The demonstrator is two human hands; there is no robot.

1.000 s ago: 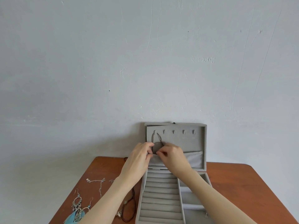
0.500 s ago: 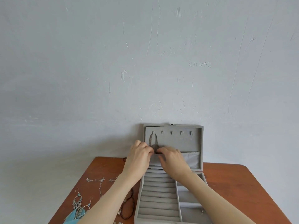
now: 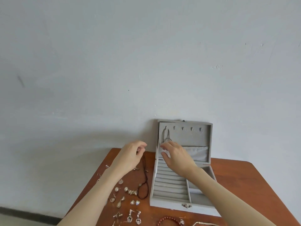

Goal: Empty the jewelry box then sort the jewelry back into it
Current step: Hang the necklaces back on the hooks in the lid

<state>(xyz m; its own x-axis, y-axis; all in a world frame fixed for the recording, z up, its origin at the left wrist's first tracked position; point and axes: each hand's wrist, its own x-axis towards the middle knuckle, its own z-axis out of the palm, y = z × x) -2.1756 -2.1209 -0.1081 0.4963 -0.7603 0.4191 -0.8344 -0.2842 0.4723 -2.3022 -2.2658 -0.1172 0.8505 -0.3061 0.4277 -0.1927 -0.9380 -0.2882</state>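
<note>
A grey jewelry box [image 3: 169, 190] sits open on the brown desk [image 3: 244, 181], its lid [image 3: 195, 137] upright against the pale wall [image 3: 146, 54]. A thin silver chain [image 3: 165, 136] hangs from the leftmost hook inside the lid, at about 11 o'clock from the box's ring rolls. The right hand [image 3: 176, 156] hovers over the lid's fabric pocket [image 3: 197, 153], fingers spread and loosely curved, gripping nothing; its fingertips lie just below the chain, and whether they touch it I cannot tell. The left hand [image 3: 132, 156] is off to 9 o'clock of the box, above the desk, fingers curled inward with thumb near forefinger; whether anything is pinched there I cannot tell. A dark beaded necklace [image 3: 144, 181] lies just beside the box's left wall. Scattered earrings [image 3: 128, 201] lie at 7 o'clock of the box, and a red bead bracelet [image 3: 167, 220] lies at 6 o'clock near the desk's front edge.
</note>
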